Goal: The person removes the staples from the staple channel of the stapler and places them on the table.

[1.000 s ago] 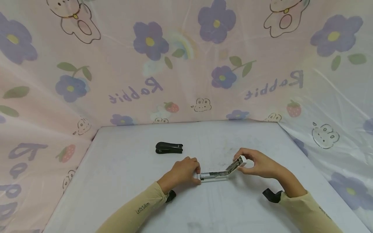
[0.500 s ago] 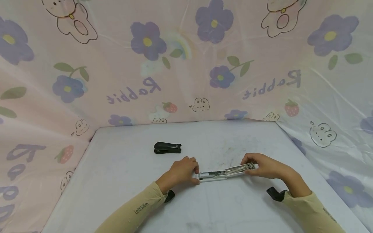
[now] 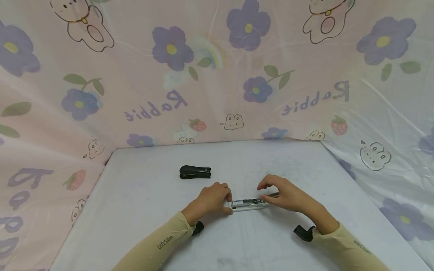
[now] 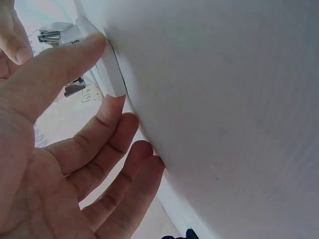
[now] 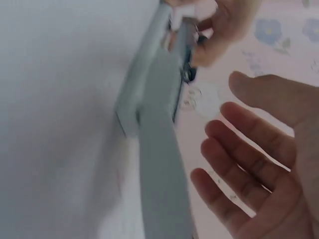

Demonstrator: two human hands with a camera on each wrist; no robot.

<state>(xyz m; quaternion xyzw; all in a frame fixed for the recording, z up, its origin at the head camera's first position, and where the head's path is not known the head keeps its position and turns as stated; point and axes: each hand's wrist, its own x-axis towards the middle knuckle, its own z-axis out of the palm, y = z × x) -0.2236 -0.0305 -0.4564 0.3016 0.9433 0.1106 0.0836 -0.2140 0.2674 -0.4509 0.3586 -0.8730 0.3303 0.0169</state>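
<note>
Backdrop: flowered cloth (image 3: 217, 86) beyond white table (image 3: 135, 188).
White stapler (image 3: 249, 203): unfolded on white table, long axis left-right.
Left hand (image 3: 209, 200): nearer, pinches white stapler's left end.
Right hand (image 3: 288, 193): I see parted fingers, holding nothing, just beside white stapler's right half.

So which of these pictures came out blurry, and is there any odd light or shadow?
Right wrist: blurriest, with the opened white stapler smeared and its edges soft; left wrist: the background at upper left is pale and washed out; head: clearest, the black stapler fairly crisp, only soft shadows on the white table, no strong glare.
</note>
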